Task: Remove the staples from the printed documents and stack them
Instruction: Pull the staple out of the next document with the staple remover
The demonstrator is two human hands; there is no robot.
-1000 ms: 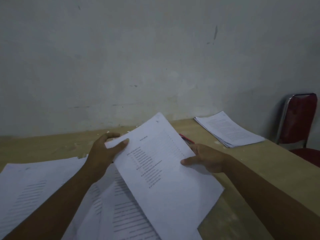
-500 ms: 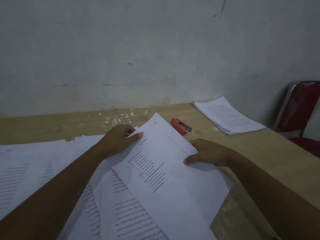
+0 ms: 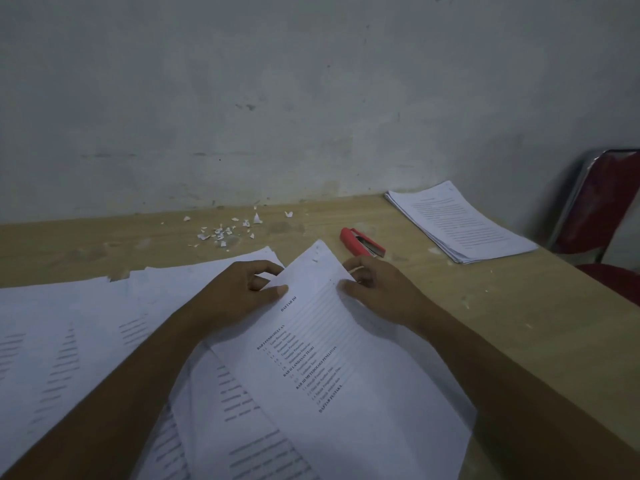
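Against a scuffed grey wall [image 3: 311,98], a wooden table [image 3: 519,306] carries spread printed sheets [image 3: 69,323]. Over them the person's left grip [image 3: 239,296] pinches the top corner of a contents-page document [image 3: 339,358], thumb on top, while the right grip [image 3: 377,292] curls on its opposite edge. A red stapler [image 3: 362,242] lies just beyond, paper scraps [image 3: 225,232] near the wall, a neat stack [image 3: 460,225] at far right
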